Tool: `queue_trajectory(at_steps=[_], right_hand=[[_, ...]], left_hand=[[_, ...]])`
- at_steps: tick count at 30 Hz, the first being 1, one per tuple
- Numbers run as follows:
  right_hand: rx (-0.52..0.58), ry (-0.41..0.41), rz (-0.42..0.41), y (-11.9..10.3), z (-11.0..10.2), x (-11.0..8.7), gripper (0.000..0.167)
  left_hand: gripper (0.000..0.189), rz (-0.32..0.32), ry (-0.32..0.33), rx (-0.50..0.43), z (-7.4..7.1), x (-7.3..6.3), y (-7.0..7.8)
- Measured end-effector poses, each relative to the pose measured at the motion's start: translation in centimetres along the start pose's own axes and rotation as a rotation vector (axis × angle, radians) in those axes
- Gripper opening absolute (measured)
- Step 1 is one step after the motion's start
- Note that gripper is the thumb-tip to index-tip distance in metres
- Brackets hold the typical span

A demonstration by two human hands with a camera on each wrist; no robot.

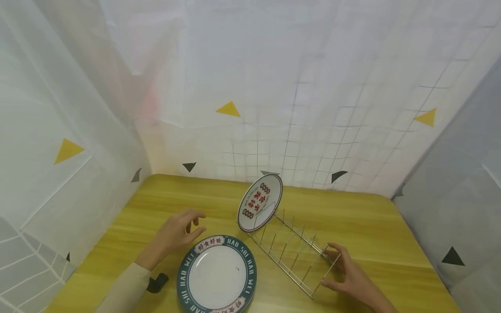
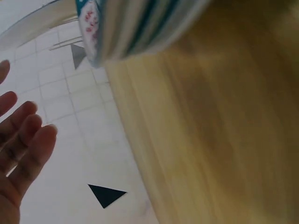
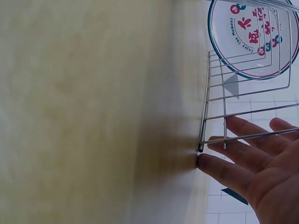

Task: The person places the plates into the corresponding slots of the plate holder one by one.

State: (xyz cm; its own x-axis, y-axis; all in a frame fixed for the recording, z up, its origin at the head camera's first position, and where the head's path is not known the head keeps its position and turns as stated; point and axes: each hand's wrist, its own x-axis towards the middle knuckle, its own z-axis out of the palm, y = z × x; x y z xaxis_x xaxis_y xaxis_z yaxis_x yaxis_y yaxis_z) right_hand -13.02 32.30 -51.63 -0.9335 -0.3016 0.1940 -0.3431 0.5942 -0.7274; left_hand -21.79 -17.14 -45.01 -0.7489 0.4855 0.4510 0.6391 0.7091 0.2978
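Note:
My left hand [image 1: 180,228] hovers above the table, just left of a stack of plates [image 1: 182,278], its fingers loosely bent around nothing. These plates have green lettered rims and white centres; their stacked edges [image 2: 140,28] show in the left wrist view. A metal wire dish rack [image 1: 282,262] lies diagonally to the right of the stack. One white plate with red characters [image 1: 260,202] stands tilted in the rack's far left end. At the near right end my right hand [image 1: 348,278] holds the rack's end, fingers on the far side and thumb on the near side.
The wooden table [image 1: 188,191] ends at a white sheet wall [image 1: 219,148] with grid lines at the back. Similar sheets stand at left and right, marked with yellow and dark triangles. A small dark object [image 1: 157,283] is beside the left wrist.

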Motion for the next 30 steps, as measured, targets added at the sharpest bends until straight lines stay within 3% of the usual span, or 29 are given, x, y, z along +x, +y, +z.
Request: queue_trajectory(at_steps=[6,12,21,30], right_hand=[[0.027,-0.014,0.002,0.1,-0.2,0.0,0.091],[0.02,-0.026,0.006,0.2,-0.5,0.2,0.09],[0.035,-0.064,0.02,0.2,-1.0,0.6,0.09],[0.031,-0.067,0.034,0.0,-1.2,0.8,0.089]], left_hand=[[0.042,-0.148,-0.206,0.008,0.3,-1.9,-1.1],[0.044,-0.185,-0.335,-0.059,0.6,-3.2,-2.0],[0.033,-0.195,-0.371,-0.184,1.1,-4.4,-2.6],[0.033,-0.217,-0.392,-0.202,1.2,-4.6,-2.4]])
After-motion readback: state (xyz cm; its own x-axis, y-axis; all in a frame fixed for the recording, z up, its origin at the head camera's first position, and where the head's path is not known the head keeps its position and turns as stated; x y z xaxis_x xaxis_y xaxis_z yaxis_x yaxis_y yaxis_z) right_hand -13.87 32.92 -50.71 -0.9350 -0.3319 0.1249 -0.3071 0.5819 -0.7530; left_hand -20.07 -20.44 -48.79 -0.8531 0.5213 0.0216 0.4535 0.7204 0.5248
